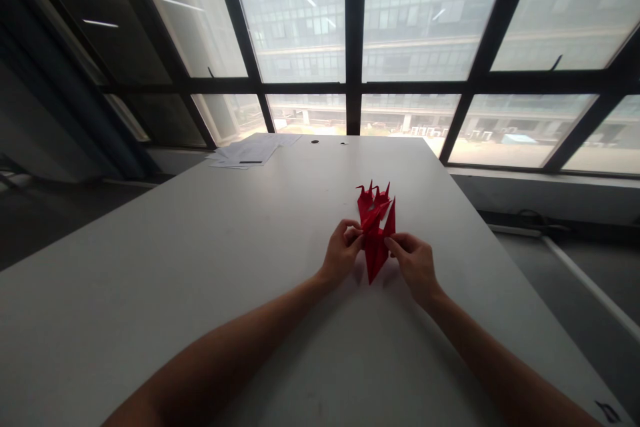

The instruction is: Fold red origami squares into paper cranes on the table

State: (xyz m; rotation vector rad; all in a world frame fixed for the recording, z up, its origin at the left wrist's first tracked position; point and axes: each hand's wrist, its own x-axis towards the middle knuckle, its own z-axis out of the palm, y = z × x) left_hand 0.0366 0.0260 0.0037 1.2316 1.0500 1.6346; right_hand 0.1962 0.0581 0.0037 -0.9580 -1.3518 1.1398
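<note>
Between my two hands is a red origami crane [375, 250], its pointed parts sticking up and one wing tip hanging down toward me. My left hand [344, 247] pinches its left side with thumb and fingers. On the other side, my right hand [411, 259] grips the paper near its right edge. Just beyond it on the table stand a couple of smaller-looking red paper cranes [367, 195] with thin upright points, partly hidden behind the held one.
The white table [225, 240] stretches away toward large dark-framed windows [353, 47]. White paper sheets [250, 150] with a dark pen-like item on them lie at its far left. A blue curtain [95, 93] hangs at the left.
</note>
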